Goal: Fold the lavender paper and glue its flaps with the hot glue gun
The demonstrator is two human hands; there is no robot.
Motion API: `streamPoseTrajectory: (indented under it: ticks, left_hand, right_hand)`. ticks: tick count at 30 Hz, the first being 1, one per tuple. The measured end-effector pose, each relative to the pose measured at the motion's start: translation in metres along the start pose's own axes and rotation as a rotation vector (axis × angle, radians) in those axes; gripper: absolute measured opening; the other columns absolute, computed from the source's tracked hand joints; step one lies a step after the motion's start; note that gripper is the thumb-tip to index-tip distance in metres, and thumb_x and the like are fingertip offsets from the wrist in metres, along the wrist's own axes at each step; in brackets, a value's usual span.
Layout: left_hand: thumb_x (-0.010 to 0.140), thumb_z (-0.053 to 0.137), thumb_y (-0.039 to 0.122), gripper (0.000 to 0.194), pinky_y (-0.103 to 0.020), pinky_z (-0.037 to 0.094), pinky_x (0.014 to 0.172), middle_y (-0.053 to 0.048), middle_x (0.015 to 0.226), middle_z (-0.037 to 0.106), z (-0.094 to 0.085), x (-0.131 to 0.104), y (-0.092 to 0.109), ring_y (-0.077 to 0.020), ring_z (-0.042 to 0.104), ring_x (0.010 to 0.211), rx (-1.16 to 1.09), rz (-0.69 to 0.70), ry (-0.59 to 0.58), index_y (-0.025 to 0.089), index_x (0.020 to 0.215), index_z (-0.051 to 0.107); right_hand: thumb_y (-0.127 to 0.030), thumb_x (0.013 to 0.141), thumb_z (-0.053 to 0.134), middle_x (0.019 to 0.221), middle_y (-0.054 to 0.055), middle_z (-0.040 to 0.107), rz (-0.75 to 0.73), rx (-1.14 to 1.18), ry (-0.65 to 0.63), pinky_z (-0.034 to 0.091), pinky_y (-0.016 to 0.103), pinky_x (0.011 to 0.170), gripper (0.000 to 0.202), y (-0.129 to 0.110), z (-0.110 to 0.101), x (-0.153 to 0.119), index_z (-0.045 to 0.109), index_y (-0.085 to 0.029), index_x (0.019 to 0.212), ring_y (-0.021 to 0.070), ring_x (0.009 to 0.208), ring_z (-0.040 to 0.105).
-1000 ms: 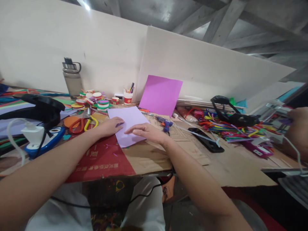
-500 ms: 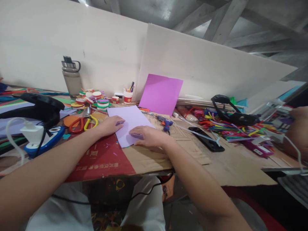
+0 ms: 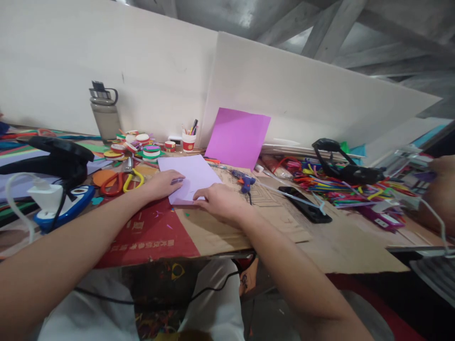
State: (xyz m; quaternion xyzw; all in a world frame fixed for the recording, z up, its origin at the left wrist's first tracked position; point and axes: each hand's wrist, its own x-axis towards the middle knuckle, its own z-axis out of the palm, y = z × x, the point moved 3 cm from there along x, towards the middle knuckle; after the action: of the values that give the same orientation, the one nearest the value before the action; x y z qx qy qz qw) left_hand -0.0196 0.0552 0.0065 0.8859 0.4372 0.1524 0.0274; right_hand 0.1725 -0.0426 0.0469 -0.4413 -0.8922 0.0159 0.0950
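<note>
A light purple sheet of paper (image 3: 194, 173) lies on the cardboard and red mat in front of me, its near edge lifted and bent up. My left hand (image 3: 165, 184) rests on the sheet's left side, fingers stretched over it. At the near right corner, my right hand (image 3: 220, 201) has its thumb and fingers closed on the raised edge. Right of the sheet is a blue glue gun (image 3: 246, 183). A brighter purple sheet (image 3: 239, 137) leans against the white board behind.
Red-handled pliers (image 3: 113, 183), yellow-handled pliers (image 3: 134, 181) and a power strip (image 3: 76, 201) are at left. Behind stand a bottle (image 3: 105, 113) and pen cup (image 3: 189, 141). A phone (image 3: 305, 205) and colourful strips (image 3: 320, 182) are at right, near another person's hand (image 3: 439, 194).
The near edge of the light purple sheet has come up and away from me. My right hand has closed on its corner, while my left hand has barely moved.
</note>
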Motion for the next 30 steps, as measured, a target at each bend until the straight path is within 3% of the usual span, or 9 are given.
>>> streamPoseTrajectory:
  ticks: [5, 8, 15, 21, 26, 30]
  left_hand:
    - [0.085, 0.038, 0.04, 0.049, -0.033, 0.034, 0.104, -0.009, 0.125, 0.06, -0.002, 0.001, 0.002, -0.0221, 0.052, 0.117, 0.017, 0.008, 0.013, 0.014, 0.121, 0.061]
    - [0.084, 0.04, 0.036, 0.048, -0.033, 0.034, 0.105, -0.009, 0.126, 0.059, -0.005, 0.0, 0.004, -0.0216, 0.051, 0.118, 0.007, -0.005, 0.026, 0.014, 0.121, 0.061]
    - [0.088, 0.035, 0.041, 0.046, -0.033, 0.038, 0.099, -0.009, 0.119, 0.063, -0.022, -0.002, 0.011, -0.0221, 0.055, 0.111, -0.143, -0.104, 0.173, 0.015, 0.112, 0.065]
    - [0.092, 0.027, 0.046, 0.053, -0.034, 0.04, 0.095, -0.01, 0.112, 0.065, -0.036, -0.004, 0.018, -0.023, 0.056, 0.107, -0.213, -0.136, 0.327, 0.014, 0.106, 0.066]
    - [0.092, 0.029, 0.045, 0.05, -0.033, 0.04, 0.095, -0.009, 0.111, 0.066, -0.041, -0.004, 0.013, -0.0214, 0.056, 0.104, -0.26, -0.153, 0.436, 0.015, 0.104, 0.067]
    - [0.091, 0.036, 0.046, 0.047, -0.033, 0.038, 0.097, -0.008, 0.114, 0.064, -0.043, -0.004, 0.008, -0.0212, 0.054, 0.107, -0.358, -0.154, 0.466, 0.016, 0.111, 0.065]
  right_hand:
    - [-0.029, 0.085, 0.055, 0.077, 0.002, 0.069, 0.022, 0.139, -0.001, 0.037, 0.024, 0.063, 0.019, -0.003, 0.004, 0.001, 0.071, -0.026, 0.096, 0.0149, 0.07, 0.059]
    - [-0.021, 0.084, 0.053, 0.077, 0.003, 0.07, 0.075, 0.169, 0.071, 0.037, 0.023, 0.063, 0.019, 0.0, 0.001, 0.001, 0.072, -0.022, 0.086, 0.0141, 0.069, 0.059]
    - [-0.022, 0.086, 0.048, 0.083, 0.008, 0.071, 0.311, 0.066, 0.525, 0.042, 0.03, 0.073, 0.022, 0.026, -0.021, -0.005, 0.07, -0.019, 0.089, 0.0196, 0.075, 0.062]
    - [-0.046, 0.09, 0.045, 0.093, 0.008, 0.07, 0.211, 0.399, 0.941, 0.048, 0.032, 0.076, 0.037, 0.032, -0.044, -0.022, 0.068, -0.018, 0.098, 0.0198, 0.085, 0.064]
    - [-0.045, 0.09, 0.042, 0.104, 0.005, 0.063, 0.058, 0.68, 1.188, 0.047, 0.037, 0.087, 0.033, 0.035, -0.053, -0.034, 0.063, -0.024, 0.105, 0.0194, 0.101, 0.06]
    - [-0.038, 0.089, 0.041, 0.098, 0.004, 0.059, -0.124, 0.803, 1.368, 0.047, 0.037, 0.086, 0.025, 0.031, -0.057, -0.039, 0.062, -0.025, 0.096, 0.019, 0.1, 0.059]
